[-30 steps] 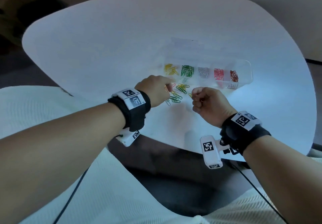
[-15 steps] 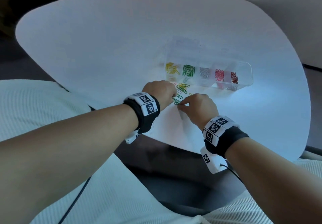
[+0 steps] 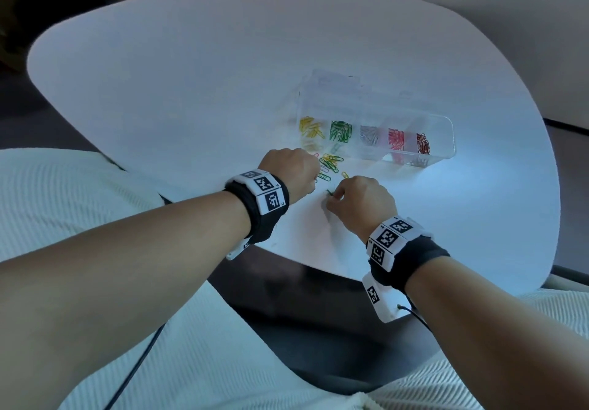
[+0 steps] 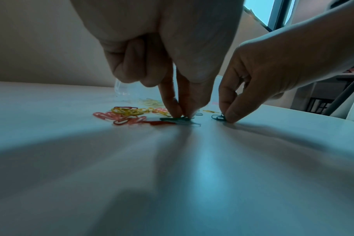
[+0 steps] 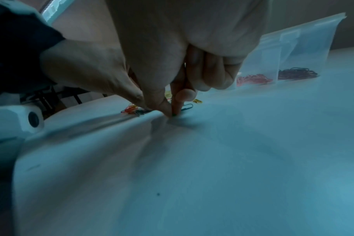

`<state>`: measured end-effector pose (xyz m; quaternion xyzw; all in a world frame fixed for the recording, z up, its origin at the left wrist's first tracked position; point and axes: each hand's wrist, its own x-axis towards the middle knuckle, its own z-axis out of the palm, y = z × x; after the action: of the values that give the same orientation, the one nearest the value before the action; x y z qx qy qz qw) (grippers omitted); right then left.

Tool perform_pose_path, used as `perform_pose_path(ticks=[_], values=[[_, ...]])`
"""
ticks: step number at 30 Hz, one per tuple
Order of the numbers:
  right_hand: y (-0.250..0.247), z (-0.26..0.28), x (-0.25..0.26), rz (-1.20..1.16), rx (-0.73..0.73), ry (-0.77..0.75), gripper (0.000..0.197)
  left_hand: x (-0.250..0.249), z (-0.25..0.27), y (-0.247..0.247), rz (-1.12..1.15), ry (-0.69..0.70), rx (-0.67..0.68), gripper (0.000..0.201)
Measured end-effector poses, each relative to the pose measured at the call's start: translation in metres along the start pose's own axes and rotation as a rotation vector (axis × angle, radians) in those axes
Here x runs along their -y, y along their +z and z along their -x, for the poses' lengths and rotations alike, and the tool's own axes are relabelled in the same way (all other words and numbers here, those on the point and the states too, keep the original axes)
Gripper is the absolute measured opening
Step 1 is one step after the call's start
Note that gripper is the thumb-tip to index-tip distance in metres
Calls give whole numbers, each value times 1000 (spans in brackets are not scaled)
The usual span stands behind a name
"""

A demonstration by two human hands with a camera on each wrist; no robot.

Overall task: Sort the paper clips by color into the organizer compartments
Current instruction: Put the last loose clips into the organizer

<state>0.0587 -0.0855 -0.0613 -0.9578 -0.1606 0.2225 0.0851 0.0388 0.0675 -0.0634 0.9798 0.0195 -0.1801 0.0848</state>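
Note:
A clear organizer (image 3: 446, 141) lies on the white table (image 3: 191, 74) with yellow, green, silver, pink and dark red clips in separate compartments. A loose pile of mixed clips (image 3: 330, 165) lies just in front of it. My left hand (image 3: 294, 172) is down on the pile and pinches a green clip (image 4: 173, 119) between thumb and forefinger. My right hand (image 3: 360, 200), just right of the pile, pinches another green clip (image 4: 218, 117) against the table. In the right wrist view only a sliver of that clip (image 5: 174, 114) shows under the fingertips (image 5: 168, 110).
The organizer's open lid (image 3: 331, 87) stands behind the compartments. The table's near edge (image 3: 287, 256) runs just under both wrists. A cream ribbed cloth (image 3: 79, 186) covers my lap below the table. A cable (image 3: 137, 365) hangs from the left wrist.
Both hands have dropped to the table. The right hand moved left and turned palm down beside the pile, and now pinches a green clip. The left hand stayed at the pile.

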Motion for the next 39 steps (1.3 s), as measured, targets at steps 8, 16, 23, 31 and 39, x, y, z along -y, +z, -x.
perform_pose_path(ticks=[8,16,23,31,39], values=[[-12,6,-23,-379,0,120,15,0,-3,-5,29,-10,13,17],[-34,18,-34,-1428,209,424,22,-4,-2,-1,18,1,42,9],[-39,15,-28,-1704,255,395,16,-3,0,4,73,33,24,16],[-23,-1,-20,-449,40,74,3,-7,2,-8,519,-205,31,9],[-13,-2,-23,-122,17,66,10,-1,6,-37,1855,-398,460,20]])
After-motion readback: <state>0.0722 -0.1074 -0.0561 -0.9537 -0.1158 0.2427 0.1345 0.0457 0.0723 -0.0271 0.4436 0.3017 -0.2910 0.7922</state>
